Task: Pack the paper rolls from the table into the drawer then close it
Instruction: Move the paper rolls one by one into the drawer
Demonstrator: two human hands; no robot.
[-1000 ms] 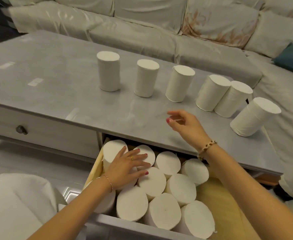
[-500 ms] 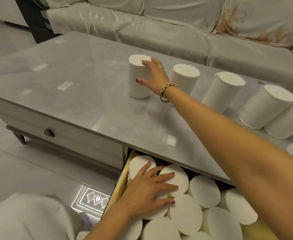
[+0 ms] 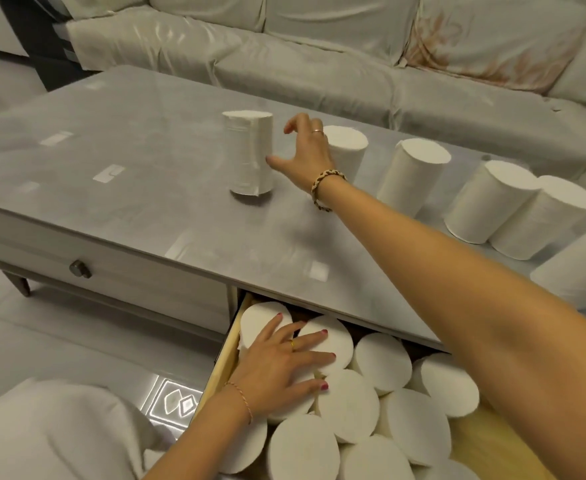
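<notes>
right hand (image 3: 307, 157) is hanging open, gripping nothing, thumb touching the blurry leftmost roll (image 3: 248, 154) at its 9 o'clock; left hand (image 3: 284, 362) is lying flat, steadying the packed rolls (image 3: 381, 362) in the drawer (image 3: 225, 355)

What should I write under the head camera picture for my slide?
Right hand open beside the leftmost paper roll on the table; left hand rests on rolls in the drawer.

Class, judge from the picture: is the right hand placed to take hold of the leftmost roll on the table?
Probably yes. The right hand is open beside the leftmost roll, thumb near its side, with nothing between them. The next roll stands behind the hand, out of the way.
</notes>
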